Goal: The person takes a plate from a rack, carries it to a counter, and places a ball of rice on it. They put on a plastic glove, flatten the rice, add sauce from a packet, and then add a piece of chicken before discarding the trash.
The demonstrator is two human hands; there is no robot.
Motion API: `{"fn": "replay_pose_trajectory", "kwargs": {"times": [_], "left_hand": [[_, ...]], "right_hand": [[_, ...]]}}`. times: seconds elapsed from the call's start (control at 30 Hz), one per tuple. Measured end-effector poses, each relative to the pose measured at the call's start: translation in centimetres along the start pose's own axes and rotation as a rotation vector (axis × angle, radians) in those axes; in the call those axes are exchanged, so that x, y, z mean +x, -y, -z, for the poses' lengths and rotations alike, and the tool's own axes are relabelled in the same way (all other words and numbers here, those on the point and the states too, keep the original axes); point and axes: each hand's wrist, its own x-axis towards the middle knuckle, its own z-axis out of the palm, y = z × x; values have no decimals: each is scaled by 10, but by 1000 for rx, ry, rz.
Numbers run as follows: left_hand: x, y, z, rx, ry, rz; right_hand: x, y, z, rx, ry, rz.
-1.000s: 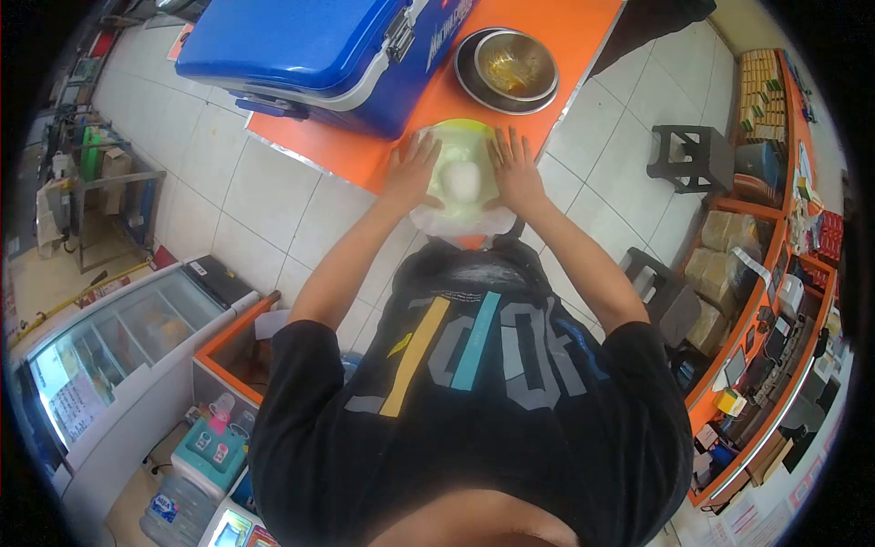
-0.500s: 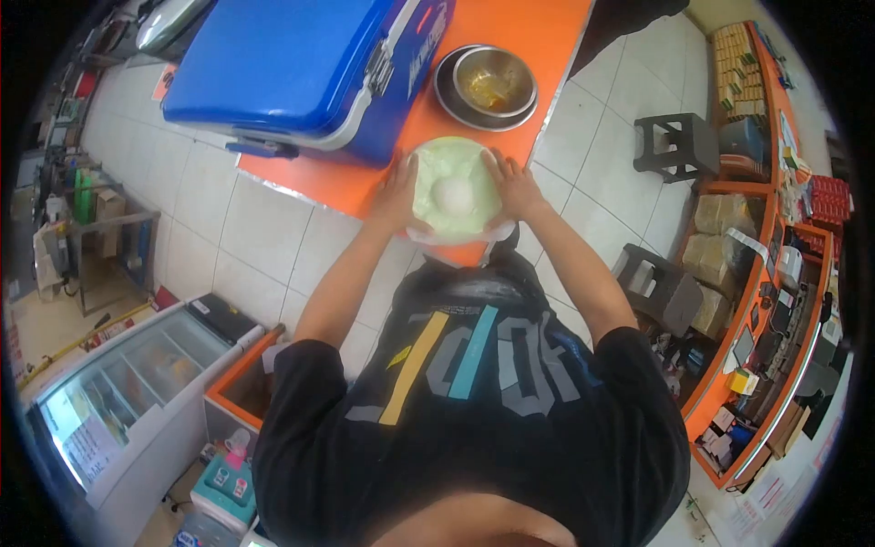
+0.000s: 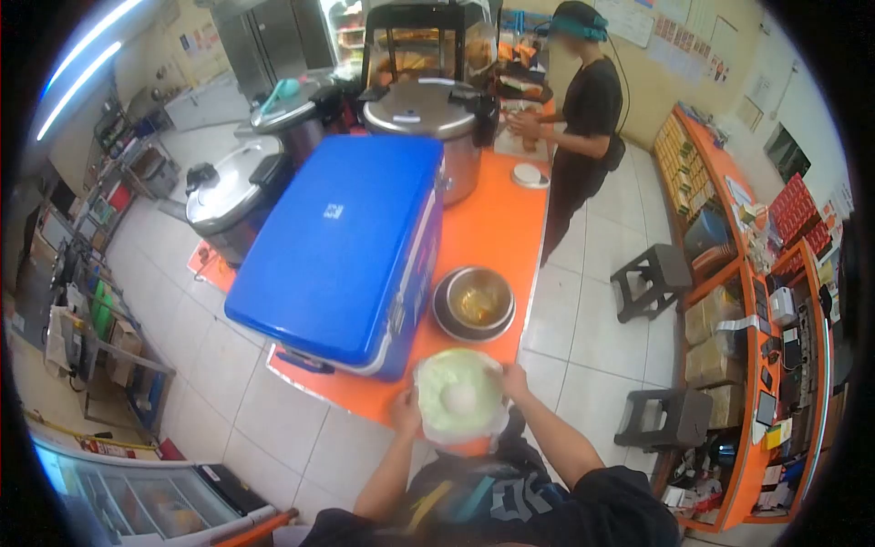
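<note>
A round, pale green sheet [image 3: 439,427], with a translucent wrapping at its rim, lies at the near corner of the orange table [image 3: 488,214]. A white, rounded lump [image 3: 458,397] sits at its middle. My left hand [image 3: 406,412] grips the left edge of the green sheet. At the right edge, my right hand [image 3: 513,381] holds it with bent fingers. Just beyond stands a steel bowl [image 3: 480,297] with some yellowish liquid inside, resting in a wider dark bowl [image 3: 447,321].
A large blue cooler box [image 3: 333,237] stands left of the bowls. Big lidded pots [image 3: 424,109] are behind it. A person in black [image 3: 588,114] works at the table's far right side. Dark stools [image 3: 652,278] and orange shelving [image 3: 720,301] stand to the right.
The view has tilted up, bringing the pots and the other person into sight. Both hands still hold the green sheet by its sides, and the fingers now look more curled at its edges.
</note>
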Motion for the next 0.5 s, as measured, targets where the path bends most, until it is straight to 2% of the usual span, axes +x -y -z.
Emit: {"fn": "replay_pose_trajectory", "kwargs": {"times": [0.07,0.13,0.23,0.27,0.43,0.5], "left_hand": [[5,-5,0,-16,2,-12],[0,-9,5,-15,45,-19],[4,-6,5,224,38,-32],[5,-3,4,217,26,-28],[-1,-11,2,150,-39,-98],[-4,-18,4,109,-66,-15]], "right_hand": [[9,-20,-5,-55,-73,185],[10,-27,-5,-101,-13,129],[14,-25,-3,-194,18,105],[13,-22,-3,-224,17,101],[6,-26,4,-95,-53,169],[12,-54,9,15,-161,167]]}}
